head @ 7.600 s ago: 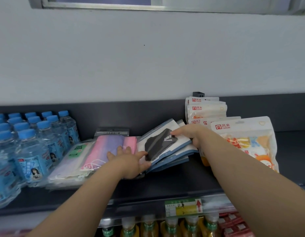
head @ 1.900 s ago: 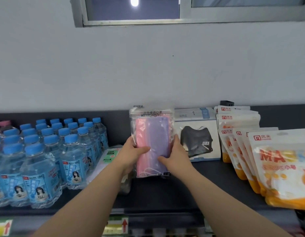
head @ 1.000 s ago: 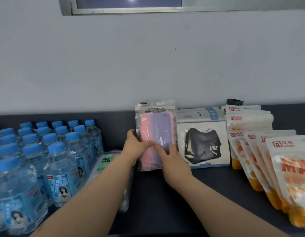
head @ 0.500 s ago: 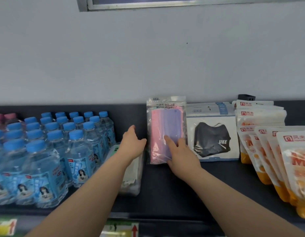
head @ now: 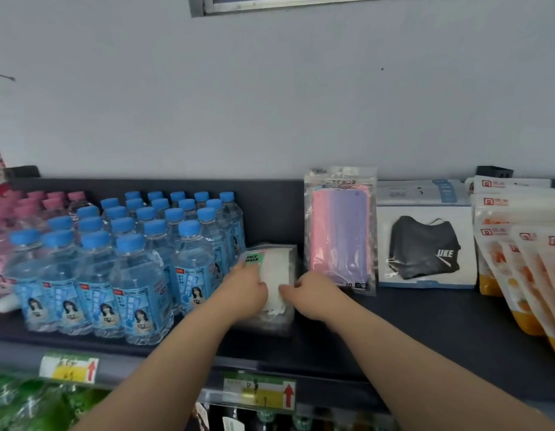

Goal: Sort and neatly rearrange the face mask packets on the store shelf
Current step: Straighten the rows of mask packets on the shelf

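Head view: taking up the flat white packets

Nearest, our left hand and right hand curl loosely onto the white face mask packets, lying flat beside the water bottles. Behind, the pink-purple packet and black mask box stand upright. Next, we judge: lift and stand this stack alongside.

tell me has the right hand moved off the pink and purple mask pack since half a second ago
Yes. The right hand has left the pink and purple mask pack standing and moved left onto the flat white mask pack.

A shop — stocked shelf with rows of water bottles and price tags.
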